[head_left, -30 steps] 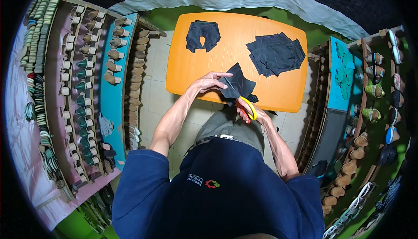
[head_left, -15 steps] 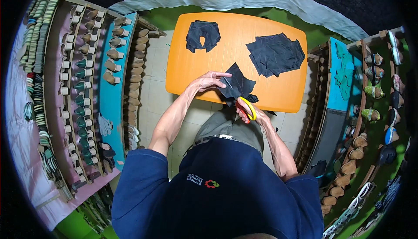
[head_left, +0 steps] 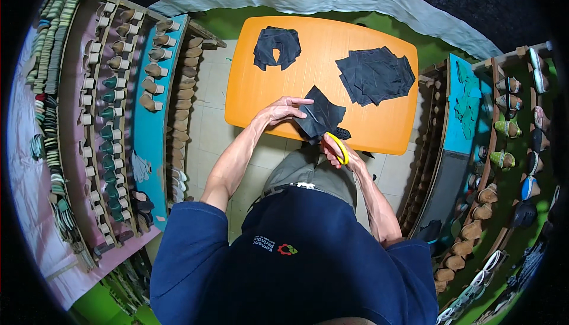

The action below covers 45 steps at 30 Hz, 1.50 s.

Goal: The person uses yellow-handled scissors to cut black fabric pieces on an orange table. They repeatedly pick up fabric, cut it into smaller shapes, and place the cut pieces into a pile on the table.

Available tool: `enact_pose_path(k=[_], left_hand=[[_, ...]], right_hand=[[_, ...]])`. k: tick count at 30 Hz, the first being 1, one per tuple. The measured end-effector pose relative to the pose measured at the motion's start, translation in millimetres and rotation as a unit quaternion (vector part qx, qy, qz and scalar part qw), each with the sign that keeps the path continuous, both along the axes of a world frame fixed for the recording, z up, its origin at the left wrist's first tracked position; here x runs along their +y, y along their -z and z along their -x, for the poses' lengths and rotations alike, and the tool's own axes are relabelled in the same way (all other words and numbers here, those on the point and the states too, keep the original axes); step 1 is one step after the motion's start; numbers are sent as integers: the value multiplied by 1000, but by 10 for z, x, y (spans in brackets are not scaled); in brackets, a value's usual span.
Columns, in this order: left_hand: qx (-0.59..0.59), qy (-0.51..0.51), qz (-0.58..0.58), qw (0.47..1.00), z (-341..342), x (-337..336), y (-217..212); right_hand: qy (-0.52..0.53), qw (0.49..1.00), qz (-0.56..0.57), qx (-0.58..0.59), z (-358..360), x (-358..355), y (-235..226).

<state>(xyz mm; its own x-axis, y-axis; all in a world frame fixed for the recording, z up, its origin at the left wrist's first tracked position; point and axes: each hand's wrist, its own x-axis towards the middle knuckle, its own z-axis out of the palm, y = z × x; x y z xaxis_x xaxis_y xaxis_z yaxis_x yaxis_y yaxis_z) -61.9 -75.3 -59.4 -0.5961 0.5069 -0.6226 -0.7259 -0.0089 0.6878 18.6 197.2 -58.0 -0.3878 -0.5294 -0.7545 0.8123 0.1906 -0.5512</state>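
The orange surface (head_left: 249, 97), extending ahead of the fingers, should be used to steady the work. The black piece (head_left: 325, 113), spanning between the left hand (head_left: 281, 111) and right hand (head_left: 354, 159), should be kept taut for an even cut. The left fingers are extended over its adjoining edge; whether it is pinched cannot be told. The scissors (head_left: 342, 149) are gripped by the handles in the curled right fingers.

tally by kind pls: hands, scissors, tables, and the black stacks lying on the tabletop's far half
Hands: 2, left hand and right hand
Scissors: 1
Table: 1
Stacks: 2, left stack and right stack
Total: 6
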Motion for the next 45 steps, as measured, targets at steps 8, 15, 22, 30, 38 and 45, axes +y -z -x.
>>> enact_pose_path(k=[8,15,22,30,38,45], left_hand=[[-11,-51,-17,998,-76,27,-16],[-14,-66,-25,997,-141,-25,116],[-10,-118,-52,992,-233,14,151],[-12,-138,-60,989,-324,60,104],[-17,-130,-71,989,-398,30,223],[22,-8,-37,999,-116,77,-70]], right_hand=[[33,999,6,-14,-37,-25,-13],[45,999,1,-11,-72,-54,-46],[48,999,-12,5,-134,-75,-62],[64,998,-13,13,-212,-93,-90],[56,998,-21,6,-321,-35,-152],[13,999,-19,45,-245,176,-191]])
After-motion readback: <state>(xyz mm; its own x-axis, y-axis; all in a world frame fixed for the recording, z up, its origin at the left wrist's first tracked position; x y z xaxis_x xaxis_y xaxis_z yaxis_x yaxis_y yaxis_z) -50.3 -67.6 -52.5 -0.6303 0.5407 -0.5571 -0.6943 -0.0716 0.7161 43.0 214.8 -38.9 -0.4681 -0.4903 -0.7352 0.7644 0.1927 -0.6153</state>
